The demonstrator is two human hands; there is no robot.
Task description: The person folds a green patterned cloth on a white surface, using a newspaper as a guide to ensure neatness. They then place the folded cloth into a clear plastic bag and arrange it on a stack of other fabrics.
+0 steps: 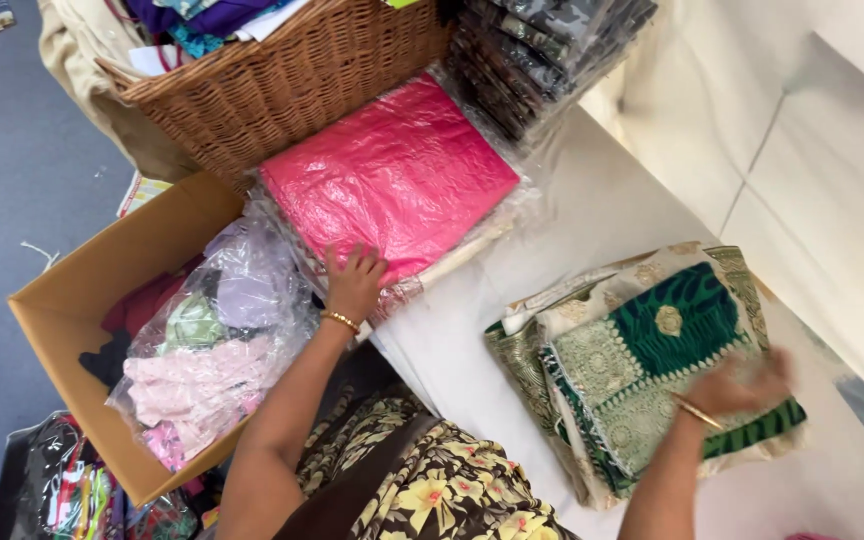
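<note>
My left hand rests flat on the near edge of a pink fabric packet in clear plastic, which tops a small stack on the white table. My right hand, blurred, lies on a folded green and gold embroidered cloth at the right of the table. Both wrists wear a gold bangle. Neither hand's fingers close around anything.
A wicker basket with clothes stands behind the pink packet. A stack of dark packaged fabrics sits at the back. A cardboard box at the left holds bagged clothes. More bags lie on the grey floor.
</note>
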